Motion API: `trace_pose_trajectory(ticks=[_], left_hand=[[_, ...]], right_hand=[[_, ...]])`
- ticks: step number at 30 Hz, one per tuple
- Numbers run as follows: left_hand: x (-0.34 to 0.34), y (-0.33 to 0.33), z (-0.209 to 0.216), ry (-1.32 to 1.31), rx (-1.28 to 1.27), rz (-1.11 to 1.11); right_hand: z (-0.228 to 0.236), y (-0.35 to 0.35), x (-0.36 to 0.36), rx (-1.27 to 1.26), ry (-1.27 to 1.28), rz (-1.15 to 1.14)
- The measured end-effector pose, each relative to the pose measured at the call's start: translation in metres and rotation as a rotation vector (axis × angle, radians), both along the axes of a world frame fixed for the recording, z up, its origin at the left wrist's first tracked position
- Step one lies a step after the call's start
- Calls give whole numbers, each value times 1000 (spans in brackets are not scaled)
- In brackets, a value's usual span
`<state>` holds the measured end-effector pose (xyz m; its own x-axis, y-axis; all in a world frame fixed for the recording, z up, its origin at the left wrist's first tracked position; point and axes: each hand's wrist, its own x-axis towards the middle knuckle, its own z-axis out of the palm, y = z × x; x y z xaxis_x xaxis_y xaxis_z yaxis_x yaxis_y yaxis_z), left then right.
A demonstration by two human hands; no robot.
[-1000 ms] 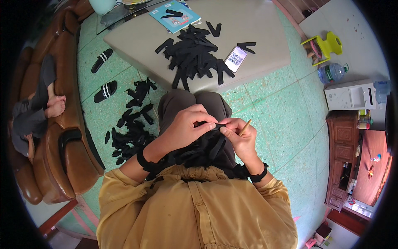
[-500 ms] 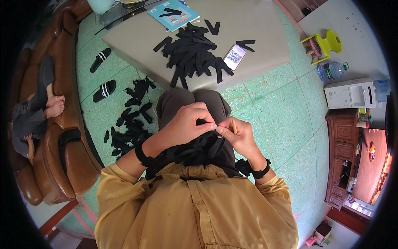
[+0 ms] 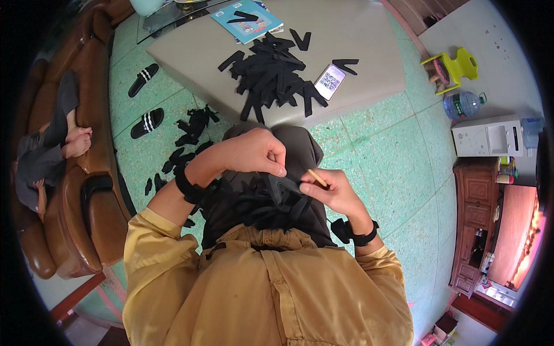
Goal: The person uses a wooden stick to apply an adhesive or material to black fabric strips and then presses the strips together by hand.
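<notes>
My left hand [image 3: 254,152] is above my lap with thumb and fingers pinched together; whether anything is between them is hard to make out. In my right hand [image 3: 336,190], the fingers are closed round a thin pale wooden stick [image 3: 317,177]. Just below and between the hands is a blurred black V-shaped fabric strip [image 3: 281,191], and I cannot tell if it hangs from a hand or lies loose. More black fabric pieces [image 3: 245,199] cover my lap. Each wrist wears a black band with black pieces on it.
A grey padded table [image 3: 369,69] ahead bears a heap of black V-shaped strips [image 3: 271,75], a phone [image 3: 330,82] and a blue booklet [image 3: 245,24]. Black pieces [image 3: 197,124] and two slippers [image 3: 146,123] lie on the floor at left. Another person [image 3: 55,138] rests on the brown sofa [image 3: 95,115].
My hands, joined at the fingertips before, have come apart. My left hand has moved slightly up and left, and the black V-shaped strip now shows below them.
</notes>
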<state>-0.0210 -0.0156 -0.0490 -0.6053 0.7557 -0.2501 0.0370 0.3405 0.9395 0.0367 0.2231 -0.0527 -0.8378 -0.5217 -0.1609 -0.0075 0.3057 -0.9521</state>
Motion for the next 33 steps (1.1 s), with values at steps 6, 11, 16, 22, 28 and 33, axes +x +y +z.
trace_pose_trajectory(ticks=[6,11,16,22,28,33], left_hand=[[-9,3,-10,-234,127,278],[11,6,-31,-320,288,419],[18,14,-24,-264,306,571],[35,14,-30,-232,206,519],[28,21,-21,-23,252,569],[26,22,-2,-91,281,556]], right_hand=[[-20,-2,1,-84,-90,-225],[-16,-12,1,-137,-112,-293],[-31,-15,-8,-182,-29,-304],[-24,-18,-8,-214,-169,-363],[-16,-21,-7,0,233,-247],[-17,-13,-4,-62,295,-263]])
